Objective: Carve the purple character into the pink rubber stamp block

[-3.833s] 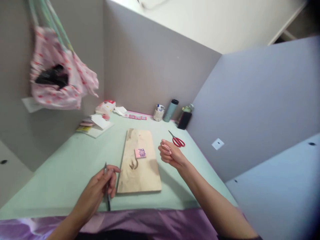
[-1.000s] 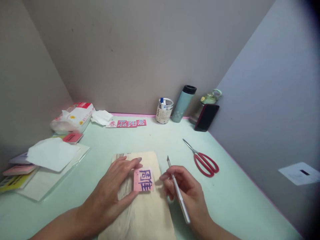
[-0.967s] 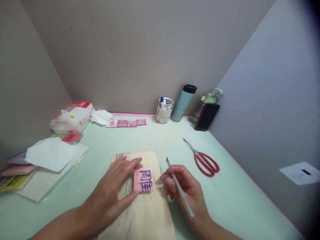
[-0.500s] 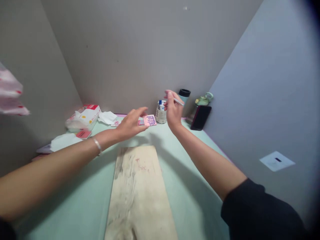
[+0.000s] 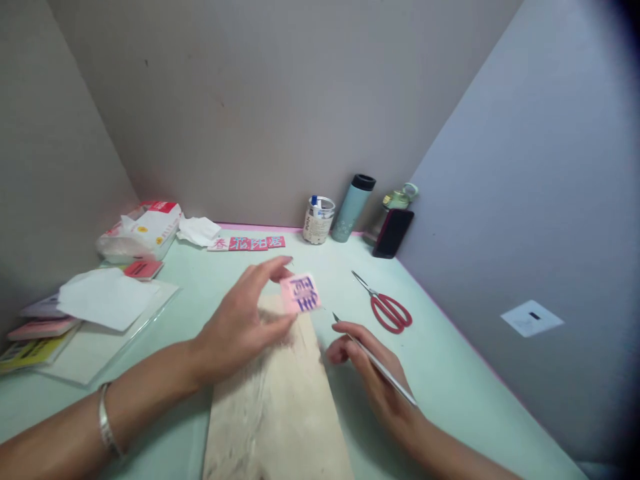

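The left hand (image 5: 243, 323) pinches a flat pink square block (image 5: 301, 294) between thumb and fingers. Blurry purple lines mark its face. It is over the far end of the wooden board (image 5: 285, 407), which is long, flat and pale with dark streaks. To the right, the right hand (image 5: 375, 367) pinches a thin, shiny knife (image 5: 387, 380) with a pointed tip. Farther right lie metal scissors (image 5: 390, 311) with round red handles. At the far side, flat pink and red squares (image 5: 249, 244) sit in a row, left of a round can (image 5: 319, 228).
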Tool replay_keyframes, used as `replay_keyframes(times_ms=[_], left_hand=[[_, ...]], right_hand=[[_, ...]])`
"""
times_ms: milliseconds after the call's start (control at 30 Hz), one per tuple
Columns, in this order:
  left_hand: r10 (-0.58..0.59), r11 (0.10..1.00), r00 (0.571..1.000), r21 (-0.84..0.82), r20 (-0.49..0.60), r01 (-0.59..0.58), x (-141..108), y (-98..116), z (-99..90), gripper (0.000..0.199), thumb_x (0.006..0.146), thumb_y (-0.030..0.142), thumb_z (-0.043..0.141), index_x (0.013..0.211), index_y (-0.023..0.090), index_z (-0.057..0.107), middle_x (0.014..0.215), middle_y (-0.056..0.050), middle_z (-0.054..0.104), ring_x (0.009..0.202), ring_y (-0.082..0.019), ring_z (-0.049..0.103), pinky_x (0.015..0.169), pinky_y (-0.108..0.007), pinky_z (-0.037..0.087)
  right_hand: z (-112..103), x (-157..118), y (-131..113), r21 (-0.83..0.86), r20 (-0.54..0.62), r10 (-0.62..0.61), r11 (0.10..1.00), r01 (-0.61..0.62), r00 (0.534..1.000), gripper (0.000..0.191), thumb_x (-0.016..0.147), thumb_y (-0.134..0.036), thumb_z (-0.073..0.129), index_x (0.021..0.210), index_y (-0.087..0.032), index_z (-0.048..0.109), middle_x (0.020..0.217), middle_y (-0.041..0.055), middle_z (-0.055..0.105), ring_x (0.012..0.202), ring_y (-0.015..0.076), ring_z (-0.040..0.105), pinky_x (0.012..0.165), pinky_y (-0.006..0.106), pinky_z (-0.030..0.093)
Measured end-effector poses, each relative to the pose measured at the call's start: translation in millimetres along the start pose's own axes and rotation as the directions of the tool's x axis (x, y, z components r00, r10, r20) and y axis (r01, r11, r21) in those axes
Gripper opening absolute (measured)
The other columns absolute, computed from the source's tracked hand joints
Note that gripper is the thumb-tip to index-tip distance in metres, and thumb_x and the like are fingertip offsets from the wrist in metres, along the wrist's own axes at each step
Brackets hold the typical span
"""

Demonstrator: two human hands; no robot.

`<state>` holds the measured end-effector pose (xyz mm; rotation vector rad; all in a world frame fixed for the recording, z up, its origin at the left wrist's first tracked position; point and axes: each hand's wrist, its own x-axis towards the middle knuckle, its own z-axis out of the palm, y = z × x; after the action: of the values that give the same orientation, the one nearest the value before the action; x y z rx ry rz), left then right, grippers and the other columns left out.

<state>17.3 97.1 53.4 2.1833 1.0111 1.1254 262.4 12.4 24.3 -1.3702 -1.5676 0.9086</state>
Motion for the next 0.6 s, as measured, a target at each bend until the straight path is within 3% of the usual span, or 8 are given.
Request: replay_keyframes(times_ms=[100,233,367,467,600], left_hand=[[0.056,0.997,0.979,-0.061,0.196,-0.045,-24,7,14.5,0.069,0.088,0.021,0.062,0.149,0.033,0.032,0.13,-0.006,0.059,0.122,-0.026,0.055,0.105,-0.043,0.045],[0.0,0.998,0.975,0.063,0.223,-0.014,-64,4,30.9,0.071,0.087,0.021,0.06,0.15,0.036,0.03,0.138,-0.005,0.059,0.134,-0.031,0.05,0.114,-0.055,0.039],[-0.015,0.977,0.974,0.209,0.226,-0.034,-88,-1,36.6,0.068,0.089,0.021,0.057,0.15,0.032,0.029,0.144,-0.007,0.055,0.14,-0.032,0.045,0.118,-0.056,0.035],[-0.013,0.968,0.977,0.249,0.214,-0.042,-88,1,38.0,0.069,0.087,0.026,0.064,0.147,0.028,0.031,0.142,-0.008,0.056,0.138,-0.032,0.045,0.121,-0.055,0.029],[0.061,0.952,0.97,0.28,0.234,-0.127,-83,3,38.9,0.064,0.091,0.029,0.064,0.146,0.023,0.032,0.132,-0.009,0.061,0.131,-0.029,0.049,0.12,-0.05,0.028]], right_hand=[[7,-12,-2,0.116,-0.139,0.009,0.993,0.007,0.99,0.032,0.104,-0.045,0.048,0.123,-0.025,0.064,0.081,0.0032,0.07,0.081,0.0208,0.066,0.084,0.036,0.052],[16,-8,-3,0.2,-0.239,-0.06,0.974,0.109,0.969,0.027,0.102,-0.042,0.054,0.114,-0.025,0.072,0.09,0.005,0.069,0.077,0.018,0.064,0.073,0.031,0.054],[17,-12,2,0.148,-0.191,-0.122,0.977,0.151,0.974,0.019,0.102,-0.032,0.054,0.103,-0.026,0.072,0.088,0.0022,0.065,0.075,0.0143,0.059,0.069,0.026,0.049],[15,-21,0,0.11,-0.12,-0.159,0.979,0.172,0.98,0.017,0.101,-0.028,0.056,0.089,-0.024,0.066,0.078,-0.0011,0.057,0.071,0.0127,0.054,0.064,0.023,0.044],[18,-30,-4,0.122,-0.035,-0.119,0.985,0.122,0.992,0.011,0.101,-0.026,0.053,0.092,-0.024,0.059,0.076,-0.0032,0.053,0.063,0.0113,0.047,0.057,0.022,0.04]])
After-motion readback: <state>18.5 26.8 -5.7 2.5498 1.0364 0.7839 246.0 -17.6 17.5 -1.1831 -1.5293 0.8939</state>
